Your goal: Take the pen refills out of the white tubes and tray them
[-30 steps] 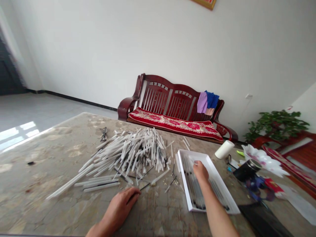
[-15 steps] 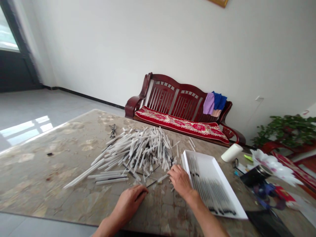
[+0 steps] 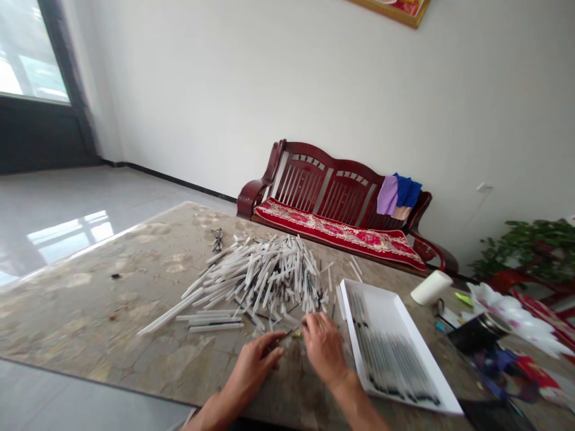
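Observation:
My left hand is closed, its thumb and fingers pinching a thin dark stick just above the table. The stick points up and right towards my right hand. My right hand's fingers are pinched together at its far end; what exactly lies between them is hidden. Just beyond both hands spreads a heap of thin white tubes mixed with dark sticks. Right of my right hand, a shallow white box holds a row of clear tubes with dark ends.
The patterned table carries eyeglasses behind the heap. At the right are a white roll, a black cup, a white flower-shaped object and a red packet. A wooden bench stands behind.
My right hand has moved closer to my left hand, away from the box's edge. My left hand has lifted slightly, with the stick between the hands. The view has shifted a little.

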